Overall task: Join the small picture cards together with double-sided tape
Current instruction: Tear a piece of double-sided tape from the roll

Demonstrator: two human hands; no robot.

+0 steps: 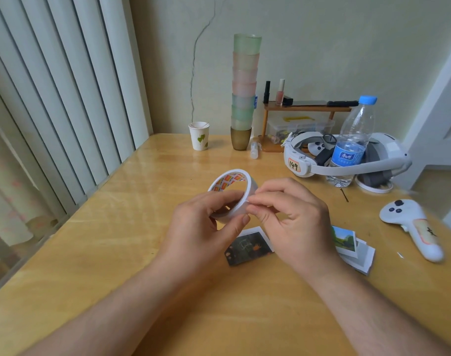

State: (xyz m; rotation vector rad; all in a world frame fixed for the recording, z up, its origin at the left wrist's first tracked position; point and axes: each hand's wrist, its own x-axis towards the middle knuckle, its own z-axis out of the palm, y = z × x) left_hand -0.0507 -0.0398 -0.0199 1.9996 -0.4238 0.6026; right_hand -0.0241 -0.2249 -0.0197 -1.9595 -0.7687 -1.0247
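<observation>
A pale, greenish-cream wall (322, 47) stands behind the wooden table (116, 253), and a thin dark crack (193, 73) wanders down it from the top edge toward the tabletop. Along the left side hang white vertical blinds (52, 86), with soft daylight coming through them (it spreads evenly and throws only faint shadows). The tabletop is yellowish and glossy, showing pale reflections near its far edge. At the right edge rises a white frame (435, 98), partly cut off, with a strip of tan floor (435, 183) below it.
</observation>
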